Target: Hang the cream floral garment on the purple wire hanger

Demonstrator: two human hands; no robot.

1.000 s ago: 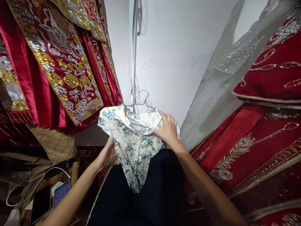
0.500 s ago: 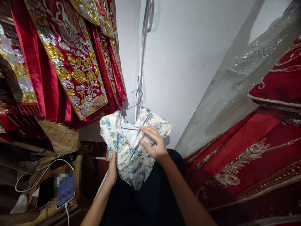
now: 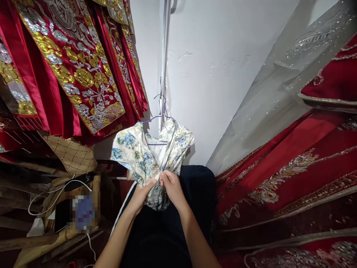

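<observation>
The floral shirt (image 3: pixel 142 160) hangs spread out just beyond the hands, its gathered lower end showing between and just below them. It looks light and soft, a thin cloth with little stiffness of its own, so it would probably crease and sag wherever it is not carried; it does not seem fragile, though a hard tug could strain the seams. Inside its shoulders, farther from the hands, sits the thin purple hanger (image 3: pixel 153 118), perhaps smooth enough for the cloth to slide along; lifting by the wire beneath its hook would likely keep the shoulders level. The left hand (image 3: pixel 142 195) has its thumb over the cloth, with most of its fingers hidden. The right hand (image 3: pixel 173 188) is close beside it, pinching near the meeting front edges, so both are clamped on the shirt. Those front edges, between the hands, seem the best place for a gentle fingertip hold; any button there is too small to tell.
</observation>
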